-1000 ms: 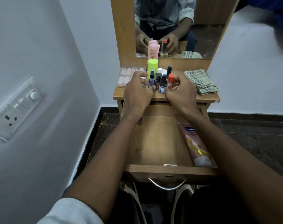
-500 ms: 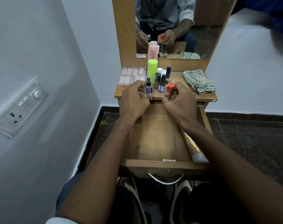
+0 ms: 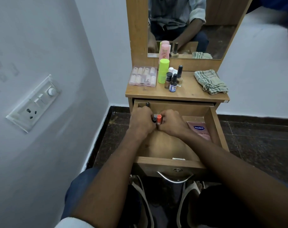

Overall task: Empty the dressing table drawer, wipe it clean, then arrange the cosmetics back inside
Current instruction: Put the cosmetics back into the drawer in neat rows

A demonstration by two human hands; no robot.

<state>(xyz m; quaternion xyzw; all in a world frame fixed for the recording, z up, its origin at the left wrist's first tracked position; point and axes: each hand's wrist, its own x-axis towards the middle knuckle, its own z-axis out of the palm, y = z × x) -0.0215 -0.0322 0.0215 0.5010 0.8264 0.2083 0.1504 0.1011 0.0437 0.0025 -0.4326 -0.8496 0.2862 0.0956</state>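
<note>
The wooden drawer (image 3: 212, 117) is pulled out below the tabletop. Inside it, my left hand (image 3: 142, 120) grips a small grey-capped bottle (image 3: 155, 117). Right beside it, my right hand (image 3: 170, 124) grips an orange-capped bottle (image 3: 159, 118). A dark cap (image 3: 147, 104) shows above my left hand at the drawer's back left. A pink Vaseline tube (image 3: 200, 130) lies along the drawer's right side. On the tabletop stand a neon green bottle (image 3: 163, 70), a pink bottle (image 3: 164, 52), several small nail polish bottles (image 3: 172, 83) and a clear nail box (image 3: 143, 76).
A folded checked cloth (image 3: 210, 82) lies at the tabletop's right end. The mirror (image 3: 189, 27) rises behind the table. A wall with a switch panel (image 3: 34, 102) stands close on the left. The drawer's metal handle (image 3: 175, 178) sits above my knees.
Both hands have moved from the tabletop down into the drawer, each carrying a small bottle. The cluster of bottles on the tabletop is smaller by those two.
</note>
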